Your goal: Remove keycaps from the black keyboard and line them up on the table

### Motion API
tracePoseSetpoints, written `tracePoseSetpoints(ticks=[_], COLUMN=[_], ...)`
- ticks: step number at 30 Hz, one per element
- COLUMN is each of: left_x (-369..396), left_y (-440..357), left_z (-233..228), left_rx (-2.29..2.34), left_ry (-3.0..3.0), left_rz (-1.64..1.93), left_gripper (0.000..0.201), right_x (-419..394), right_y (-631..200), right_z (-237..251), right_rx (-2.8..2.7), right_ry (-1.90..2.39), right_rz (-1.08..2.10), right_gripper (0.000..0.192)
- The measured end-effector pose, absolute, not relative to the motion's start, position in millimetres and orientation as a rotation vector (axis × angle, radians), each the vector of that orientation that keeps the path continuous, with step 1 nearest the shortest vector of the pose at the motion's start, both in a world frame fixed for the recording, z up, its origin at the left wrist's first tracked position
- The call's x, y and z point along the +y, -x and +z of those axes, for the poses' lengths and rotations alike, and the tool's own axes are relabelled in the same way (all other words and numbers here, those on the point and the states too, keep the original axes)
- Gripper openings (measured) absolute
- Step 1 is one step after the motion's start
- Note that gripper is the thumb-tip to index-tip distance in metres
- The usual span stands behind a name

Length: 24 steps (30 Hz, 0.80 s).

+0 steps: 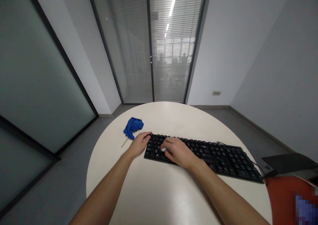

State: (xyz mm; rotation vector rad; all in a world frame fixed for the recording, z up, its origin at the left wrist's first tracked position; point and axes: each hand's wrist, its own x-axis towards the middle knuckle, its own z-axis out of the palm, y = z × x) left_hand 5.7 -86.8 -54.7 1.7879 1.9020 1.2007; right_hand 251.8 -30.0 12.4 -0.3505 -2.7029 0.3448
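Note:
A black keyboard (218,157) lies across a round white table (154,192), slanting down to the right. My left hand (139,143) grips the keyboard's left end, fingers curled over its edge. My right hand (177,152) rests on the left keys, fingers bent around a small white object (163,149) pressed against the keys. What the white object is, I cannot tell.
A crumpled blue cloth (132,126) lies on the table just beyond my left hand, with a thin pale stick (124,142) beside it. A red chair (283,195) and a dark flat object (288,162) sit at the right. The keyboard cable trails off its right end.

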Motion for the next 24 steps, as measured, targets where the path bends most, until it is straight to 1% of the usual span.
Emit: tracePoseSetpoints(ticks=[4, 8, 16, 18, 22, 24], left_x=[-87, -87, -90, -93, -98, -99], left_y=[-6, -6, -10, -12, -15, -15], left_z=[-55, -54, -50, -48, -44, -43], left_rx=[1.906, 1.912, 1.920, 1.940, 1.959, 1.961], left_ry=[-1.791, -1.795, -1.785, -1.808, -1.877, -1.882], left_rz=[1.198, 1.200, 1.176, 1.150, 1.071, 1.042], left_gripper=[0.036, 0.036, 0.038, 0.046, 0.072, 0.077], right_x=[-33, -35, -34, -34, -32, -30], right_y=[-244, -237, -243, -242, -241, -241], right_z=[7, 6, 10, 9, 7, 5], right_rx=[-2.657, -2.654, -2.661, -2.653, -2.615, -2.589], right_ry=[0.318, 0.291, 0.429, 0.454, 0.536, 0.584], right_rz=[0.367, 0.366, 0.324, 0.332, 0.332, 0.329], right_gripper=[0.028, 0.030, 0.024, 0.023, 0.021, 0.020])
